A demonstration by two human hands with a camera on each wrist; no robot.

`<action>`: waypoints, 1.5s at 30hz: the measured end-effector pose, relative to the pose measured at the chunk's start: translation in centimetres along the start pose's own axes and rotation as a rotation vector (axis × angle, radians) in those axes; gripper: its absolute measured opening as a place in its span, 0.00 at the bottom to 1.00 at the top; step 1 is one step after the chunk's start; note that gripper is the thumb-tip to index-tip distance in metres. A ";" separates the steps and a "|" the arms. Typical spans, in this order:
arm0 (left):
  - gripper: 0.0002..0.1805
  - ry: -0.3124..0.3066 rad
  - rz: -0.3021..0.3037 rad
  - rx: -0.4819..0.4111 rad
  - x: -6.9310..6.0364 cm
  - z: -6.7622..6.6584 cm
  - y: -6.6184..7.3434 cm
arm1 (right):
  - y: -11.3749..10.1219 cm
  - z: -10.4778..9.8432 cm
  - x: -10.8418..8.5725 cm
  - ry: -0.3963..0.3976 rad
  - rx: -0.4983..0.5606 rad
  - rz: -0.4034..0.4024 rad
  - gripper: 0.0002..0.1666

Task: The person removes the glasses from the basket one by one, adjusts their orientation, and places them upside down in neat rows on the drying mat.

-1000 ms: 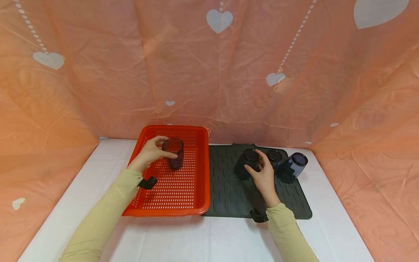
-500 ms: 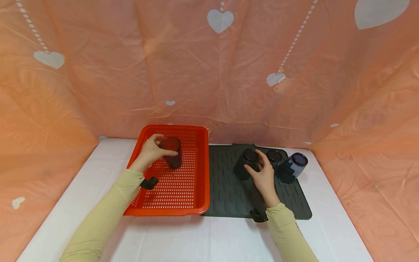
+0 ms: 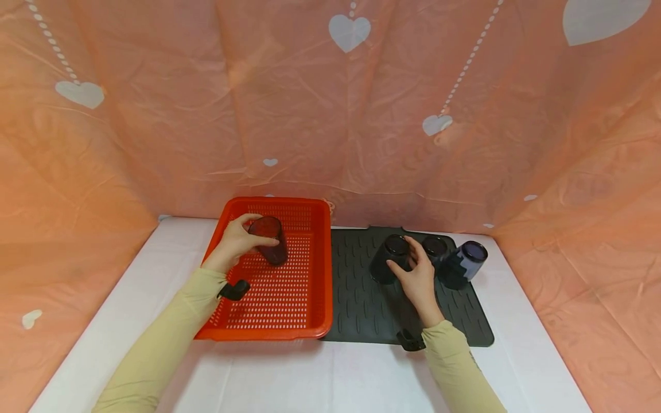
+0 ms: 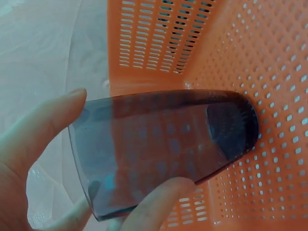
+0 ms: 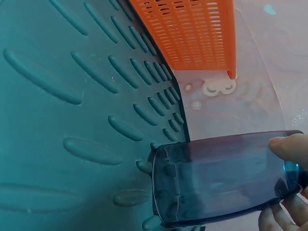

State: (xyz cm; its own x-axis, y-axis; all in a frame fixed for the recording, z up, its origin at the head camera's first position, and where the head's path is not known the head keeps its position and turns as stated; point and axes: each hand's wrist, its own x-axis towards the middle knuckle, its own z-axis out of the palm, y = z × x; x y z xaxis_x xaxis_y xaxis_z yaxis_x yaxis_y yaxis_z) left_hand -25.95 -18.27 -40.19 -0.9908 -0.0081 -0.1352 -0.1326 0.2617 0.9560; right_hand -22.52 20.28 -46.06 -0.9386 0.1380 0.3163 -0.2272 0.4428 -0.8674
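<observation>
A dark tinted drinking glass [image 3: 277,251] is inside the orange-red basket [image 3: 321,275], its rim up and leaning left. My left hand [image 3: 234,244] grips it near the rim, thumb on one side and fingers on the other. In the left wrist view the glass's base [image 4: 233,127] points at the basket's perforated floor; whether it touches is unclear. On the ribbed dark mat [image 3: 356,298], a second glass [image 3: 381,265] stands upside down. My right hand [image 3: 419,281] holds it around its base end, and its rim [image 5: 156,187] meets the mat in the right wrist view.
Two more dark glasses, one behind [image 3: 435,248] and one at the right [image 3: 462,267], stand upside down beside my right hand. Basket and mat sit side by side on a white-covered table [image 3: 289,378]. An orange heart-print curtain [image 3: 304,126] closes off the back and sides.
The glass in my left hand has tipped slightly, its rim shifting left while the base stays about in place. My right hand and its glass have stayed still.
</observation>
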 end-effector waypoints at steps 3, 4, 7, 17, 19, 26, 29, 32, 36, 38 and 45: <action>0.46 0.000 -0.016 -0.039 -0.1 0.0 0.0 | 0.0 0.0 0.0 -0.001 -0.004 -0.003 0.40; 0.45 -0.002 -0.022 -0.053 -0.2 0.1 0.1 | 0.0 -0.1 0.0 -0.001 -0.005 -0.005 0.40; 0.45 -0.013 -0.040 -0.089 -0.5 0.3 0.2 | 0.1 -0.1 0.0 0.002 -0.008 -0.010 0.40; 0.47 -0.045 -0.033 -0.106 -1.8 0.8 0.5 | 0.0 0.0 0.0 0.002 -0.011 -0.011 0.41; 0.46 -0.040 -0.033 -0.119 -2.0 0.8 0.7 | 0.0 0.0 0.0 0.000 -0.011 -0.011 0.41; 0.45 -0.024 -0.019 -0.183 -2.9 0.8 1.1 | 0.0 0.0 0.0 0.006 -0.016 -0.012 0.40; 0.44 -0.012 -0.013 -0.207 -3.2 0.7 1.1 | 0.0 -0.1 0.0 -0.001 -0.022 -0.003 0.40; 0.43 -0.002 -0.020 -0.246 -3.5 0.7 1.2 | -0.1 -0.2 0.0 -0.009 -0.029 0.005 0.40; 0.43 0.008 -0.036 -0.318 -3.9 0.7 1.4 | -0.1 -0.4 0.0 -0.016 -0.036 0.009 0.40; 0.44 0.017 -0.036 -0.343 -4.0 0.7 1.5 | -0.2 -0.4 0.1 -0.020 -0.037 0.008 0.40; 0.46 0.024 -0.037 -0.347 -4.6 0.8 1.7 | -0.2 -0.3 0.0 -0.019 -0.037 0.012 0.41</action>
State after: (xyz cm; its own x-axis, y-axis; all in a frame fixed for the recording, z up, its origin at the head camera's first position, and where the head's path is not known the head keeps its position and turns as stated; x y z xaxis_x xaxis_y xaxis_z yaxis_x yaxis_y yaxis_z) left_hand -21.63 -17.05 -38.17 -0.9850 -0.0349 -0.1688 -0.1655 -0.0827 0.9827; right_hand -22.43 20.48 -45.75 -0.9461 0.1268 0.2982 -0.2062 0.4741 -0.8560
